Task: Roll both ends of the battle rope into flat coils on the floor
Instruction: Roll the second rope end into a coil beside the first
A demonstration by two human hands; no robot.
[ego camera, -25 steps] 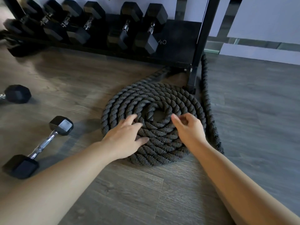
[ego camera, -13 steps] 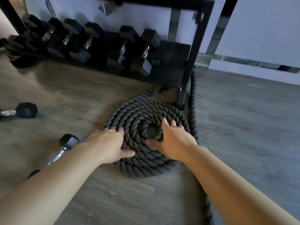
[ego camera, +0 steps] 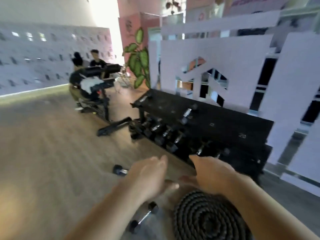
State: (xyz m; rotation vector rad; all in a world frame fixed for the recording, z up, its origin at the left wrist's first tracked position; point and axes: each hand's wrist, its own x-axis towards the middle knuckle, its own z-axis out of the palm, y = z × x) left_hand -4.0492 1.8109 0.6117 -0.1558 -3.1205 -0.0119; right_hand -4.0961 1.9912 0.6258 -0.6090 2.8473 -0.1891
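Observation:
A flat coil of thick black battle rope [ego camera: 206, 217] lies on the wooden floor at the bottom of the view, partly under my right forearm. My left hand [ego camera: 147, 175] hovers in the air above and left of the coil, fingers relaxed, holding nothing. Above the coil's far edge my right hand [ego camera: 214, 174] is also lifted, fingers extended and empty. Neither hand touches the rope. The rope's second end is out of sight. The frame is motion-blurred.
A black dumbbell rack [ego camera: 204, 129] stands just beyond my hands. One loose dumbbell [ego camera: 143, 217] lies left of the coil, another [ego camera: 119, 169] farther back. A weight bench [ego camera: 102, 104] and two people [ego camera: 90, 66] are at the far left; a white wall [ego camera: 225, 70] rises behind the rack.
Both hands have lifted off the coil and now hang free above it. The view has swung upward from the floor to the room, so the coil sits low in the frame.

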